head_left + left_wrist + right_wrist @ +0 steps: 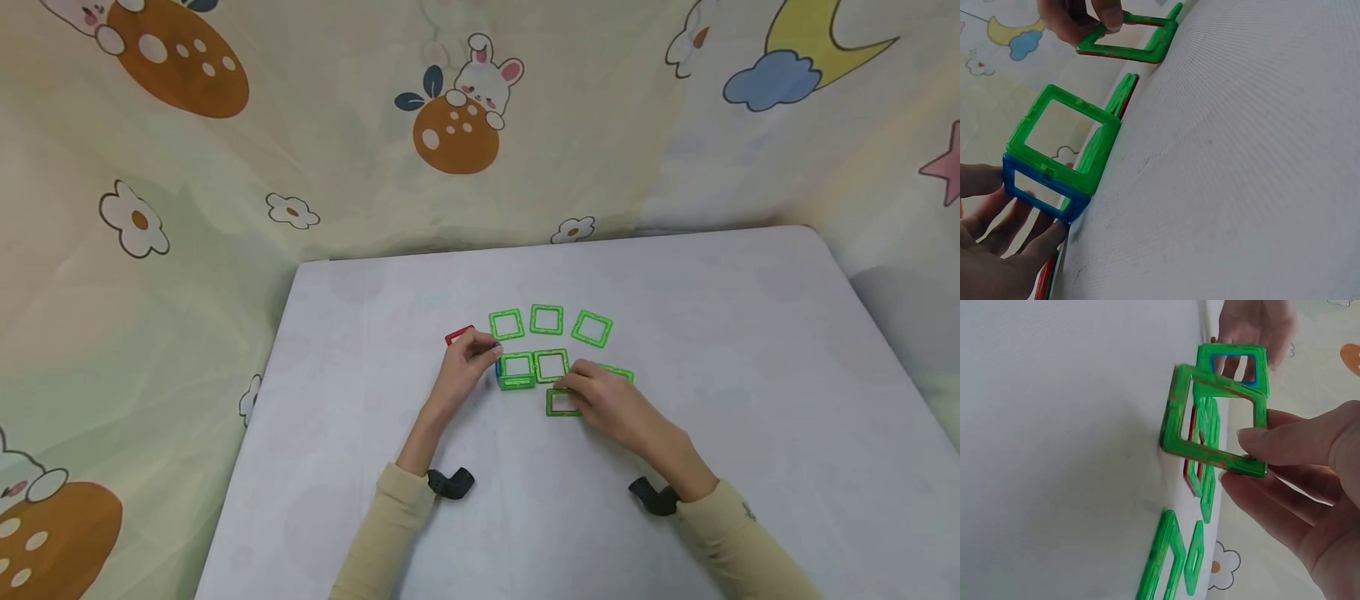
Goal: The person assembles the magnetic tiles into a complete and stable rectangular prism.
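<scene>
A small box of magnetic tiles (517, 382) stands mid-table, with green square frames on its top and near side and a blue tile (1077, 206) on its left. My left hand (465, 367) holds the blue side between thumb and fingers, as the left wrist view shows. A green square magnetic tile (1210, 454) is pinched by my right hand (611, 400), tilted and raised off the cloth, just right of the box. Another green tile (552, 353) lies against the box's right side. Part of a red tile (459, 332) shows behind my left hand.
Three green tiles lie in a row behind the box: left tile (506, 313), middle tile (547, 307) and right tile (592, 317). One more green tile (618, 372) is partly covered by my right hand. A white cloth (337, 417) covers the table; a printed curtain (337, 125) hangs behind.
</scene>
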`<state>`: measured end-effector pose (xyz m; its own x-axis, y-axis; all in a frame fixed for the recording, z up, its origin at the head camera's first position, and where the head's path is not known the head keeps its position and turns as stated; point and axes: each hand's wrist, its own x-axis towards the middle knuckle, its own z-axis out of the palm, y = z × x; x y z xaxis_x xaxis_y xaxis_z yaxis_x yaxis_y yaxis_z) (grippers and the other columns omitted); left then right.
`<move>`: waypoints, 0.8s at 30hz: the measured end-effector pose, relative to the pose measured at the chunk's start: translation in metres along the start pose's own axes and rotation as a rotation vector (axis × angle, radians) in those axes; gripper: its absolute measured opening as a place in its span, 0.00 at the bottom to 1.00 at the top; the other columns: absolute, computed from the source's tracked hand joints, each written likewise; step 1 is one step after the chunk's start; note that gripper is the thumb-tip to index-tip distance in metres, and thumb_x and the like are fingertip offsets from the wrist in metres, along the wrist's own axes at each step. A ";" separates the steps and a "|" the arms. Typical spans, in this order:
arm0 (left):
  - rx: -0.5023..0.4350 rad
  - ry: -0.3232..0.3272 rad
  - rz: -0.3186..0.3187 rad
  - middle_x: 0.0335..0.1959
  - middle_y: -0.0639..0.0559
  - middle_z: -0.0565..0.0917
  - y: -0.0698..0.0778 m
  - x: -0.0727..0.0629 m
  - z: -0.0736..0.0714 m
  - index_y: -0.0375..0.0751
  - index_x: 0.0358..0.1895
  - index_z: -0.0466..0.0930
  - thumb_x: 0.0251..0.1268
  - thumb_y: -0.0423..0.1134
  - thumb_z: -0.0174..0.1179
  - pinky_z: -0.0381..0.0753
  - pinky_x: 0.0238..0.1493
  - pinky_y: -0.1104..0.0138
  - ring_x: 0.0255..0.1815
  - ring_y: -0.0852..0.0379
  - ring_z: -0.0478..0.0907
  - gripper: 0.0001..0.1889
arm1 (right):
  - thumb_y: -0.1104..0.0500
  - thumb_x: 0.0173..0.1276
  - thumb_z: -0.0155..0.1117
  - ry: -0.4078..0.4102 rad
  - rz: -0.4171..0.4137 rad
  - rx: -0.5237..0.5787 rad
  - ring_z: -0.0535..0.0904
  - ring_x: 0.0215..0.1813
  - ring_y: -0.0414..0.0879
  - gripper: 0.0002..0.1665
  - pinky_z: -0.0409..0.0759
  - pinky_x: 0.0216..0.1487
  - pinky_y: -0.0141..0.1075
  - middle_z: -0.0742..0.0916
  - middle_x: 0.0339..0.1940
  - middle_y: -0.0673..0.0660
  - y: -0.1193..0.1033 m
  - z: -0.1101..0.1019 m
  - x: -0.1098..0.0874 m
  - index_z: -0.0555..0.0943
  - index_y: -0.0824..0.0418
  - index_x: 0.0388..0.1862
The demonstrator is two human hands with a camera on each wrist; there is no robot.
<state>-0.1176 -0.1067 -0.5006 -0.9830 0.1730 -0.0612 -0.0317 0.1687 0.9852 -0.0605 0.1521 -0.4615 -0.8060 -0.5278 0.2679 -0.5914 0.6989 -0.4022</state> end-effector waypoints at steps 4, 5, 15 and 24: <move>0.006 -0.001 -0.007 0.51 0.48 0.84 0.000 0.000 0.000 0.38 0.53 0.81 0.72 0.39 0.64 0.78 0.55 0.67 0.56 0.53 0.81 0.12 | 0.74 0.58 0.75 0.035 -0.005 -0.010 0.81 0.37 0.42 0.14 0.84 0.38 0.35 0.84 0.36 0.53 0.001 0.000 0.004 0.89 0.61 0.41; 0.005 -0.002 -0.008 0.51 0.47 0.84 0.000 0.000 0.000 0.37 0.53 0.81 0.72 0.39 0.64 0.78 0.55 0.67 0.56 0.53 0.81 0.12 | 0.74 0.58 0.75 0.041 -0.007 -0.009 0.81 0.37 0.42 0.14 0.84 0.38 0.35 0.84 0.36 0.53 0.001 0.000 0.005 0.89 0.61 0.41; -0.007 0.013 0.002 0.51 0.46 0.84 0.001 0.000 0.001 0.37 0.52 0.82 0.72 0.38 0.64 0.78 0.54 0.68 0.55 0.53 0.81 0.11 | 0.70 0.60 0.76 0.085 -0.028 -0.015 0.80 0.36 0.43 0.10 0.83 0.35 0.36 0.84 0.34 0.52 0.000 0.001 0.018 0.90 0.59 0.39; -0.013 0.008 -0.008 0.51 0.45 0.84 0.001 0.000 0.001 0.36 0.53 0.81 0.72 0.39 0.64 0.77 0.55 0.68 0.56 0.53 0.80 0.13 | 0.70 0.62 0.75 0.064 -0.006 -0.023 0.83 0.38 0.45 0.10 0.84 0.39 0.38 0.85 0.35 0.53 0.000 0.004 0.024 0.90 0.59 0.40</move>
<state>-0.1177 -0.1057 -0.4993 -0.9841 0.1639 -0.0681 -0.0420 0.1575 0.9866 -0.0804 0.1377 -0.4584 -0.8018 -0.5009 0.3259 -0.5962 0.7072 -0.3799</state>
